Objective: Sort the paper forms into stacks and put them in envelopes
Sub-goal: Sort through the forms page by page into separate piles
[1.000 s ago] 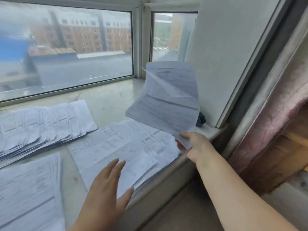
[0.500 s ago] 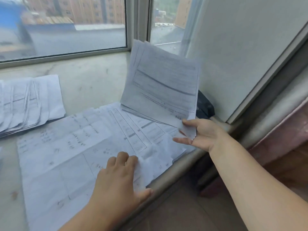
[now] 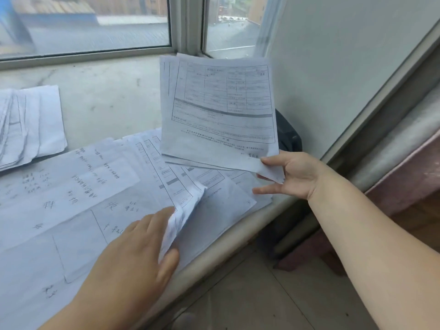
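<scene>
My right hand [image 3: 295,173] pinches the lower right corner of a thin bundle of printed forms [image 3: 216,110] and holds it upright above the sill. A wide pile of forms [image 3: 100,186] lies spread flat on the stone windowsill [image 3: 107,91]. My left hand [image 3: 133,256] rests on this pile and lifts the right edge of its top sheets [image 3: 183,213], with the thumb under the raised edge and the fingers on top.
Another fanned stack of forms [image 3: 28,125] lies at the left edge of the sill. A black object [image 3: 287,132] sits behind the held bundle against a white panel [image 3: 333,67]. Window frames stand at the back. The sill's front edge drops to a tiled floor [image 3: 273,294].
My left hand came down onto the flat pile and has peeled up the edge of its top sheets. The held bundle swung from tilted to upright, facing me. The view moved closer.
</scene>
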Tool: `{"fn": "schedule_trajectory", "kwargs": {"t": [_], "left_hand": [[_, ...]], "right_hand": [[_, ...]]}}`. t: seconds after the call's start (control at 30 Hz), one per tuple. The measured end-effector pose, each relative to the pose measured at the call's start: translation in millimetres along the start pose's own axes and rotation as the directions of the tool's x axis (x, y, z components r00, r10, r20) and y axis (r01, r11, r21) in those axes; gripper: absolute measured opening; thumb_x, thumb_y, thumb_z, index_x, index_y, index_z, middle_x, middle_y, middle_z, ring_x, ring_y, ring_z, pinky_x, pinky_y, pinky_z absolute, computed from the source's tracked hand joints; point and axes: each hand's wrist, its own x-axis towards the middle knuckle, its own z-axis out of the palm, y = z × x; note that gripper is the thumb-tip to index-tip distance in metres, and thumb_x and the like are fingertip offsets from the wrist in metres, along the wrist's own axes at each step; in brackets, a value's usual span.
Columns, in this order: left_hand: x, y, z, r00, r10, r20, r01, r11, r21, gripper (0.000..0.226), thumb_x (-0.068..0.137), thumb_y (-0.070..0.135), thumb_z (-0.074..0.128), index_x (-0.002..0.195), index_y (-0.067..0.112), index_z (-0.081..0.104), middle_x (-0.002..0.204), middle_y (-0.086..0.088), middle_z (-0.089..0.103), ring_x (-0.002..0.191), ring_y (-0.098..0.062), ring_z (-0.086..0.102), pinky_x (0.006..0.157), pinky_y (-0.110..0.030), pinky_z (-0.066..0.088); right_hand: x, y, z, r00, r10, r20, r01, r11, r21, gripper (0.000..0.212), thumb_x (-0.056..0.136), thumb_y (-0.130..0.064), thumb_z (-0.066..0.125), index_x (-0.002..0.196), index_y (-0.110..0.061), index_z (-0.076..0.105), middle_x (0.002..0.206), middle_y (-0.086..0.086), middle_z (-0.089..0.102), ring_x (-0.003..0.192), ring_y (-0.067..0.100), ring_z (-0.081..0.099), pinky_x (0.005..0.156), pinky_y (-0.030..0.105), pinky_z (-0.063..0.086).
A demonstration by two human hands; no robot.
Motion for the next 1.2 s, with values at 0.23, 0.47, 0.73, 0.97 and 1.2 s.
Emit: {"fn": "schedule_trajectory", "kwargs": {"t": [0.23, 0.47, 0.73, 0.97, 1.2], "left_hand": [[5, 4, -3, 0.997, 0.009, -0.071, -0.012, 0.999, -0.035, 0.07, 0.077, 0.007, 0.051, 0.135, 0.044, 0.041, 0.08, 0.001, 0.052, 0.042, -0.022, 0.048, 0.037, -0.027, 0.034], [6, 17, 2, 0.999, 0.026, -0.032, -0.02, 0.985, 0.169, 0.04, 0.068, 0.072, 0.055, 0.079, 0.034, 0.061, 0.067, 0.01, 0.054, 0.061, -0.017, 0.06, 0.042, -0.024, 0.035], [6, 15, -1, 1.0, 0.016, -0.006, -0.016, 0.999, 0.034, 0.035, 0.064, 0.069, 0.06, 0.077, 0.037, 0.06, 0.068, 0.016, 0.049, 0.062, -0.011, 0.058, 0.044, -0.012, 0.015], [7, 15, -6, 0.993, -0.101, 0.063, 0.105, 0.992, -0.063, 0.056, 0.065, 0.084, 0.043, 0.1, 0.044, 0.062, 0.102, 0.022, 0.052, 0.088, -0.005, 0.053, 0.059, -0.02, 0.034], [51, 64, -13, 0.99, -0.14, -0.004, 0.135, 0.963, -0.235, 0.042, 0.078, 0.072, 0.046, 0.096, 0.035, 0.055, 0.113, 0.019, 0.044, 0.089, -0.004, 0.056, 0.072, -0.026, 0.042]], "right_hand": [[2, 12, 18, 0.997, 0.022, 0.078, -0.023, 1.0, 0.016, 0.025, 0.097, -0.004, 0.046, 0.109, -0.017, 0.064, 0.08, 0.0, 0.073, 0.059, 0.013, 0.068, 0.054, 0.033, 0.057], [5, 9, 31, 0.99, -0.049, 0.134, 0.03, 0.99, 0.14, 0.027, 0.098, -0.004, 0.047, 0.119, -0.01, 0.062, 0.082, 0.006, 0.074, 0.064, 0.017, 0.07, 0.065, 0.039, 0.062], [6, 13, 30, 0.988, -0.043, 0.147, 0.022, 0.99, 0.143, 0.031, 0.097, -0.004, 0.046, 0.123, -0.01, 0.061, 0.101, 0.008, 0.074, 0.079, 0.021, 0.072, 0.069, 0.042, 0.061], [9, 18, 30, 0.99, -0.045, 0.131, 0.023, 0.987, 0.162, 0.036, 0.097, -0.004, 0.046, 0.131, -0.008, 0.058, 0.113, 0.01, 0.071, 0.092, 0.024, 0.07, 0.073, 0.042, 0.061], [10, 22, 36, 0.989, -0.063, 0.134, 0.041, 0.986, 0.16, 0.037, 0.096, -0.006, 0.047, 0.131, -0.007, 0.058, 0.122, 0.013, 0.066, 0.103, 0.028, 0.065, 0.079, 0.042, 0.06]]}}
